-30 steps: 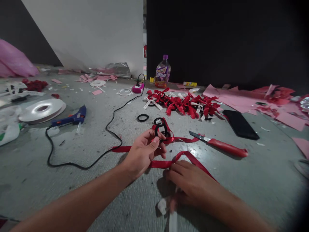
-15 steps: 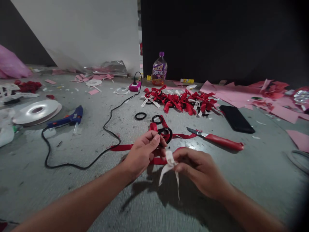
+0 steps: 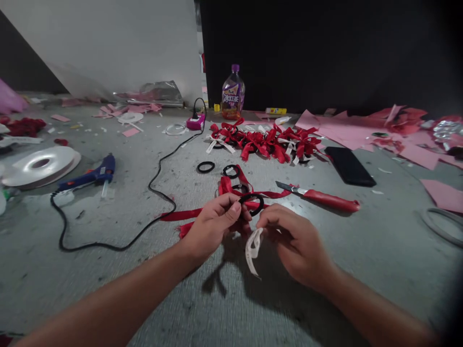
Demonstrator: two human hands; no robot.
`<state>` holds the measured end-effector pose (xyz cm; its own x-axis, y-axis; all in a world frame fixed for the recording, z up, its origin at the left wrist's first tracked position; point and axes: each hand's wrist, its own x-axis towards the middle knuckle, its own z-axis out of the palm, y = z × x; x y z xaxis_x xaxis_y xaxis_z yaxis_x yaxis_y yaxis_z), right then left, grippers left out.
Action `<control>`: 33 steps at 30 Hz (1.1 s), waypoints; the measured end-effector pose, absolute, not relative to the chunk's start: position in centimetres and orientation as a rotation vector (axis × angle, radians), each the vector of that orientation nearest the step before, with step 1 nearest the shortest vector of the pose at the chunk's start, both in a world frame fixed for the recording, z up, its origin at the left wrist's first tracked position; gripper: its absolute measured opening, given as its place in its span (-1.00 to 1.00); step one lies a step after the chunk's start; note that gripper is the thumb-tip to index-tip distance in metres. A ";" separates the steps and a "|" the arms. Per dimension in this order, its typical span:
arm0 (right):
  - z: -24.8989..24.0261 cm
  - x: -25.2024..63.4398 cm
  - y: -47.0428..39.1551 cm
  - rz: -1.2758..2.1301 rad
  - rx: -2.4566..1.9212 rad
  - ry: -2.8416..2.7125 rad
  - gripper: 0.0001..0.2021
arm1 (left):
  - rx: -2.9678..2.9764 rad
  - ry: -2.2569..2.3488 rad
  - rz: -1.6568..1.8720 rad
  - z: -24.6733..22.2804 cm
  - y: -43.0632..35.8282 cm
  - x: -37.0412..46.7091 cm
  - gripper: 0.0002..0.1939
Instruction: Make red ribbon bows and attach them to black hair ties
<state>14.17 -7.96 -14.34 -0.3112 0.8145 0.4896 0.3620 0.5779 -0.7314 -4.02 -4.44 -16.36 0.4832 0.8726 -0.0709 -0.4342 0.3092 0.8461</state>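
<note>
My left hand [image 3: 219,219] pinches a black hair tie [image 3: 257,204] between thumb and fingers. Just to its right, my right hand [image 3: 292,236] grips the top of a looped white ribbon [image 3: 253,248], whose tail hangs down. A small gap lies between the hair tie and the right fingertips. Under and behind the hands run red ribbon strips [image 3: 184,214], partly hidden by the left hand. Past them are two loose black hair ties, one bare [image 3: 206,167] and one with a bit of white on it [image 3: 230,171].
Right of the hands lies a red-handled knife [image 3: 331,200], blade pointing left, with a black phone [image 3: 350,166] beyond. A pile of red bows [image 3: 264,143] sits behind. Leftward are a blue glue gun [image 3: 90,177], its black cord [image 3: 154,180] and a white ribbon spool [image 3: 42,166].
The white ribbon has turned in my right hand; its loop and tail now face me. My left hand holds the hair tie further toward the right hand. The view has shifted slightly.
</note>
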 end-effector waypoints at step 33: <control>-14.7 14.3 -8.6 0.256 -1.135 -1.742 -0.89 | 1.349 0.691 0.833 -15.2 -4.9 -4.3 -0.87</control>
<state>14.34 -8.57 -14.67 -0.0602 0.7818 0.6206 0.5699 0.5374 -0.6216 -4.32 -4.85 -15.16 0.5465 0.8365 0.0402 -0.1144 0.0270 0.9931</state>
